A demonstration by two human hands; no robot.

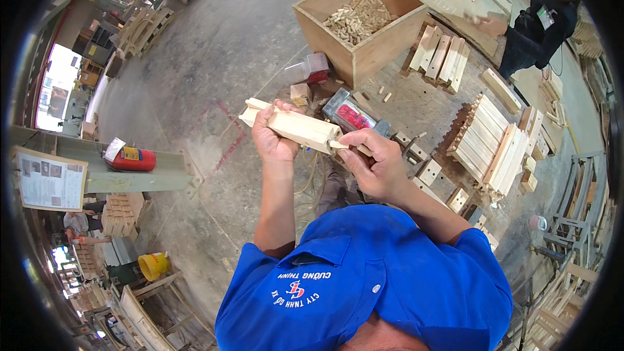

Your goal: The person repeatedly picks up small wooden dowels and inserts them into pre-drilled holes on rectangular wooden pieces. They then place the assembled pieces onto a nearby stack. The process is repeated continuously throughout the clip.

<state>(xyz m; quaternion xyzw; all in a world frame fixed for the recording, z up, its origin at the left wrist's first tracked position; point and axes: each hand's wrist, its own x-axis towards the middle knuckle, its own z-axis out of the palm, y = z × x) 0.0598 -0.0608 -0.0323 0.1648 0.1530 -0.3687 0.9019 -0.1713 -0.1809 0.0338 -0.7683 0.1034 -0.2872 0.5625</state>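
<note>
My left hand (275, 142) is wrapped round a pale squared wooden bar (302, 127), held tilted in front of me; I cannot tell whether it is one length or more pressed together. At the bar's right end, my right hand (377, 161) pinches a short wooden dowel (337, 145) against the end face. How deep the dowel sits is hidden by the fingers. Just beyond the bar lies a clear plastic container (340, 105) with red contents. Further off, an open wooden crate (390, 44) holds a heap of loose dowels (362, 18).
Stacked wooden bars (484, 143) lie on the floor to the right, with another row (439, 57) beyond them. Drilled blocks (429, 172) lie near my right forearm. A co-worker (533, 36) is at the far right. A red fire extinguisher (133, 158) is at left.
</note>
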